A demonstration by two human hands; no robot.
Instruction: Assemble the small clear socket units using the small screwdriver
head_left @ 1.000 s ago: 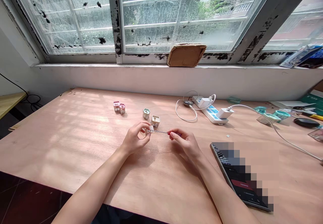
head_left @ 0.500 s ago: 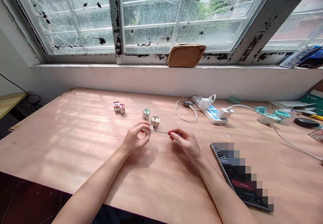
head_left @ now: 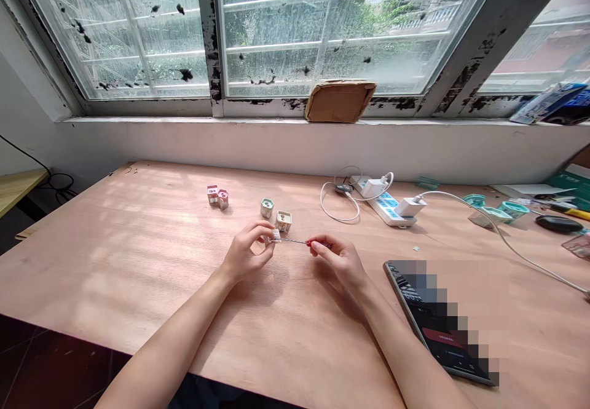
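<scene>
My left hand pinches a small pale cube-shaped part just above the wooden table. My right hand grips the red handle of a thin screwdriver, whose metal shaft points left into the part. Just behind my hands stand a cream cube and a greenish cube. Two pink cubes sit further back to the left.
A white power strip with plugged chargers and white cables lies at the back right. A phone rests by my right forearm. Teal parts, a black mouse and tools crowd the far right. Cardboard leans on the window sill.
</scene>
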